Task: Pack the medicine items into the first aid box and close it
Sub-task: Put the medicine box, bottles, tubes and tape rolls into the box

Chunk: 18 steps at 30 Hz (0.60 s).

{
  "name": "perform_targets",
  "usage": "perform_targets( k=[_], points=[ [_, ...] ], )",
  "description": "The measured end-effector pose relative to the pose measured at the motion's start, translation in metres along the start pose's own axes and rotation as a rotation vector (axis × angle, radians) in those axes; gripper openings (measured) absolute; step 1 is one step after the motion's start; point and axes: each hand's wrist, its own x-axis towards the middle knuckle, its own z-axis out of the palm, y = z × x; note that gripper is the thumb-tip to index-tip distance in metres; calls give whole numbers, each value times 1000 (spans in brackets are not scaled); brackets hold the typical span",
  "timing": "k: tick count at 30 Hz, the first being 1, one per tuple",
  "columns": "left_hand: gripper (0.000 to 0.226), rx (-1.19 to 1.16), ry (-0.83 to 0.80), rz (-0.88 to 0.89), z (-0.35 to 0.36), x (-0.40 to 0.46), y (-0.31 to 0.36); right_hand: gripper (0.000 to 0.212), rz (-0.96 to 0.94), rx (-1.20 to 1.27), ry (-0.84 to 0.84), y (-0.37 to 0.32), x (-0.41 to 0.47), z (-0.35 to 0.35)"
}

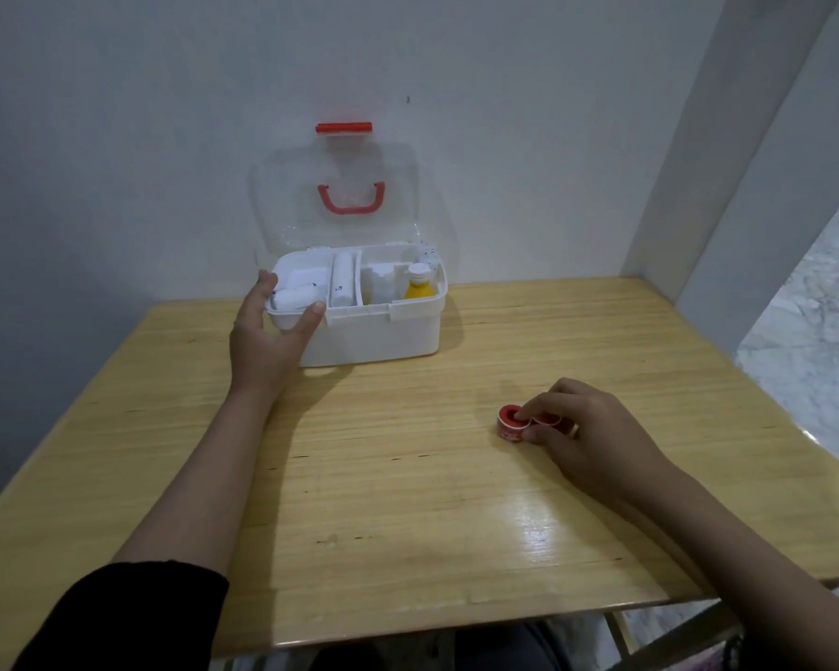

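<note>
The white first aid box point(383, 331) stands open at the back of the wooden table, its clear lid point(335, 205) with red handle upright against the wall. Inside lie white bandage rolls point(294, 297), a white tube point(344, 278), gauze point(381, 283) and a yellow bottle point(418, 285). My left hand point(267, 331) grips the box's front left corner, thumb on the rim. Two small red tape rolls point(510, 421) sit side by side on the table at the right. My right hand point(582, 428) pinches them with its fingertips; the right roll is mostly covered.
The wooden table point(408, 501) reaches the white wall behind the box. A white pillar point(727, 162) rises at the back right corner, with marble floor point(814, 307) beyond the table's right edge. The table's near edge lies just above my lap.
</note>
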Motion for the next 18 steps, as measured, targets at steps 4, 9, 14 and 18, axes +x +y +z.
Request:
perform_targets(
  k=[4,9,14,18],
  points=[
    [70,-8,6,-3,1,0,-1,15,-38,13,40,-9,11,-10],
    [72,-36,5,-19,2,0,-1,15,-138,-6,138,-45,52,-36],
    [71,-53,16,-5,2,0,0,16,-264,0,182,-101,120,-46],
    [71,-49,4,-34,2,-1,1,20,-324,-33,95,-141,179,-28]
  ],
)
